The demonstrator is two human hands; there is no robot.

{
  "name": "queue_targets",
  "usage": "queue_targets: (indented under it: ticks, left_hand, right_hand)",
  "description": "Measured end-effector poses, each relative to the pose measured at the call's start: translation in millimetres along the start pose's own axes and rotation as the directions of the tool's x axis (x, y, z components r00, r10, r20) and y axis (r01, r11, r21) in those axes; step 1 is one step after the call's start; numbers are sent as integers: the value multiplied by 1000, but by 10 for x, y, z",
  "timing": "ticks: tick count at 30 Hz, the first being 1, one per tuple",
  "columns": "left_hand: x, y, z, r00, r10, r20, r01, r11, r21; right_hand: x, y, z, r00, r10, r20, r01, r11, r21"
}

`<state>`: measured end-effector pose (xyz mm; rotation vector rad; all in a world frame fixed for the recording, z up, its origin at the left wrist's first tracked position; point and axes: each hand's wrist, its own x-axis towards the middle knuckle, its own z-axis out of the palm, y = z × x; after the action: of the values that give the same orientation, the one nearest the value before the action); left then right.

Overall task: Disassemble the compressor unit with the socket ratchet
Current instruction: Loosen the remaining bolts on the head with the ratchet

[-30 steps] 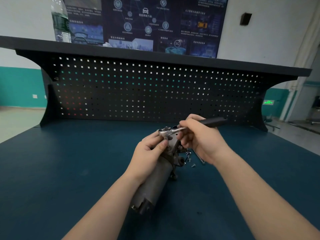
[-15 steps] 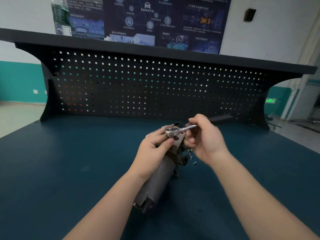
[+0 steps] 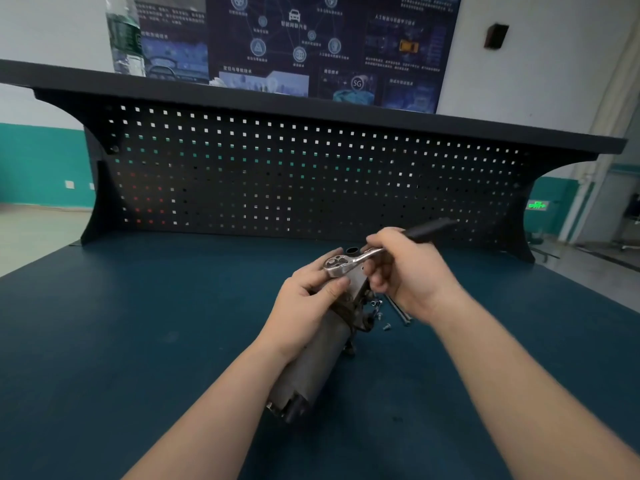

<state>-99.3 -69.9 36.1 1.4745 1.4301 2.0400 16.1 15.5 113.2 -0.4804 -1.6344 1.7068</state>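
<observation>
A grey cylindrical compressor unit [image 3: 311,362] lies tilted on the blue bench, its far end raised toward me. My left hand [image 3: 304,303] grips its upper end, thumb pressed just under the ratchet head. The socket ratchet [image 3: 341,263] has a chrome head seated on the unit's top and a black handle [image 3: 427,228] pointing back right. My right hand [image 3: 405,271] holds the ratchet's shaft close behind the head. The socket and fastener under the head are hidden.
Loose screws and long bolts [image 3: 388,315] lie on the bench [image 3: 138,323] just right of the unit. A black pegboard back panel [image 3: 277,174] with a shelf stands behind, and a plastic bottle [image 3: 124,32] sits on the shelf at the left.
The ratchet handle has swung a little back and forth while its head stays on the unit. Both hands keep their hold; the camera view shifted slightly.
</observation>
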Motion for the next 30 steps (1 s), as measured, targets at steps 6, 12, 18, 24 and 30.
queue_targets:
  ticks: [6,12,18,24,30]
  left_hand:
    - [17,-19,6,1000,-26,2,26,1000,5]
    - [10,-16,48,1000,-7,-21,7,1000,23]
    - [-2,-12,12,1000,-20,22,19,999,43]
    - [13,-19,19,999,-33,6,33,998,48]
    - [14,17,49,1000,-2,-23,5,992,123]
  right_hand:
    - [217,-4,-122,967,218,134,-234,966,115]
    - [-349,625,288,721,-653,-232,600,756,-263]
    - [-116,258,172,896,-401,-192,372,912,-172]
    - [147,175,-136,996,37,80,-59,952,300]
    - [-106,558,42,938,-239,-249,328,845,423]
